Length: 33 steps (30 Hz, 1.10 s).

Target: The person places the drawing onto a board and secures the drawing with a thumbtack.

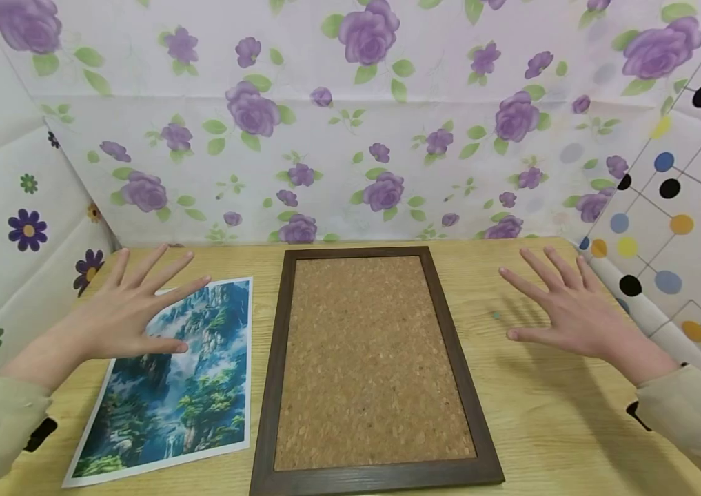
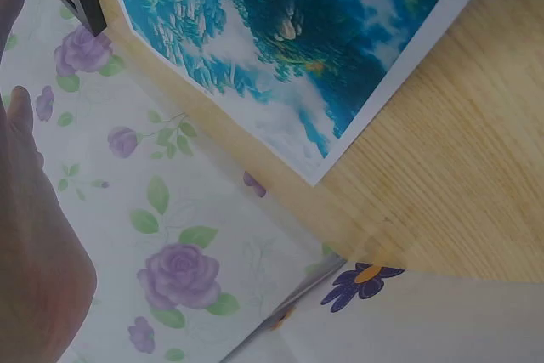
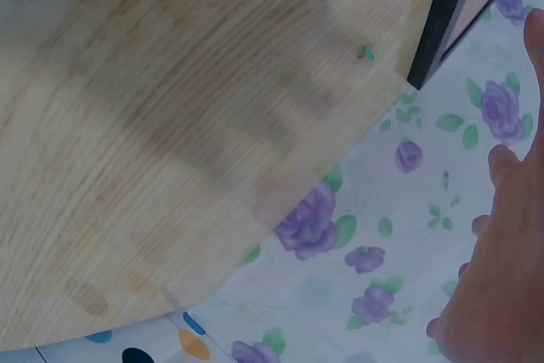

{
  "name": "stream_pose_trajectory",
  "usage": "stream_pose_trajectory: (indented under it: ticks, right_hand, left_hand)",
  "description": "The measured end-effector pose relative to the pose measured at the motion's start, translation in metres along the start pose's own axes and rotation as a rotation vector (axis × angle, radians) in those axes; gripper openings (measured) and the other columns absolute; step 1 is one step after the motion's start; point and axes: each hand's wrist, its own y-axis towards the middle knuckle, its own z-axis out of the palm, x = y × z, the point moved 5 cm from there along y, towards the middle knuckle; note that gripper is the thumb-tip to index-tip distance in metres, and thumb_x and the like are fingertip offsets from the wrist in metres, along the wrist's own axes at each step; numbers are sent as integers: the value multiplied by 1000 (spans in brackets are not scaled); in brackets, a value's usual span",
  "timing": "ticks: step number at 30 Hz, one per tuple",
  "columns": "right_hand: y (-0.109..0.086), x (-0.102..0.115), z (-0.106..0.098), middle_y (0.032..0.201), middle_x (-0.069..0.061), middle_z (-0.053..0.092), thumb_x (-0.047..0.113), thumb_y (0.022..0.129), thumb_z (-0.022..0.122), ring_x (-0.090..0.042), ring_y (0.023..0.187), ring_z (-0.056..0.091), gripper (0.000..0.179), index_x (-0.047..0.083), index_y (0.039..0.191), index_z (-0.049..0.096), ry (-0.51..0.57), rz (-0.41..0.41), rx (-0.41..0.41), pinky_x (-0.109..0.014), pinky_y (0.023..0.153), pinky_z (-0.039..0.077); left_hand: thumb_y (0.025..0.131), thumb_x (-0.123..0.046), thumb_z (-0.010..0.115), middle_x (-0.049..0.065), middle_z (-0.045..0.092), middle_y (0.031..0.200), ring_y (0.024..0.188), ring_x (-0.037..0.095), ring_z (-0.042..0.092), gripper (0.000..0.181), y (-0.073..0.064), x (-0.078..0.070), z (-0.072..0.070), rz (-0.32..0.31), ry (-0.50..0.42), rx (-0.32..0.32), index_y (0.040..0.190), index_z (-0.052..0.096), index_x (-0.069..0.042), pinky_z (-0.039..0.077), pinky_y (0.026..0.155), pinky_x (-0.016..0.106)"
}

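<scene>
My left hand (image 1: 123, 313) is spread over the upper left part of a landscape print (image 1: 201, 386), its fingers straight and apart. The print is a white-bordered sheet of blue-green cliffs, mist and trees, lying slightly turned on the table. To its right lies a cork board (image 1: 371, 365) in a dark brown frame (image 1: 280, 372). My right hand (image 1: 580, 317) hovers right of the frame with fingers spread, casting a shadow on the wood. Neither hand holds anything. The wrist views show the left hand (image 2: 42, 252) and right hand (image 3: 501, 269) at their outer edges.
A small teal object (image 1: 496, 315) lies on the wooden table (image 1: 549, 420) between the frame and my right hand. White cloth with purple roses (image 1: 251, 110) hangs behind the table. Patterned cloths, one with daisies (image 1: 27, 231), one with dots (image 1: 682, 224), border the sides.
</scene>
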Motion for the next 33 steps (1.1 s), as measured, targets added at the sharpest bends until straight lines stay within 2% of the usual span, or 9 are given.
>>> stream_pose_trajectory:
  ticks: [4,8,22,28,33]
  right_hand:
    - [0,1,1,169,-1,-6,67,81,67,-32,156,-12,95,35,158,21,2,-5,-4,-65,116,-18]
    - [-1,1,0,169,-2,-4,65,81,69,-34,156,-7,95,34,158,23,7,-14,-34,-66,118,-14]
    - [6,2,-2,168,-10,9,61,84,68,-38,155,5,90,33,158,25,4,-16,-60,-67,119,-7]
    - [10,2,0,167,-11,13,60,85,68,-39,154,7,88,34,157,25,29,-7,-57,-67,118,-5]
    - [12,4,0,165,-13,19,58,85,68,-42,151,14,85,32,156,30,52,-4,-72,-72,114,6]
  left_hand:
    - [73,-73,69,-1,-4,169,155,28,-17,105,-2,0,0,-6,2,3,158,21,-34,-19,114,66]
    - [73,-71,70,-1,-5,169,155,27,-18,105,-6,1,-1,-26,-2,4,159,20,-35,-20,115,66]
    - [77,-61,73,-3,-4,169,155,25,-19,102,-29,10,2,-165,-93,37,159,19,-34,-22,114,65]
    - [78,-56,76,3,2,169,155,30,-14,99,-40,13,3,-221,-131,40,159,22,-31,-21,114,66]
    - [80,-52,76,8,5,169,155,36,-10,100,-47,15,5,-279,-188,36,159,19,-32,-15,114,70]
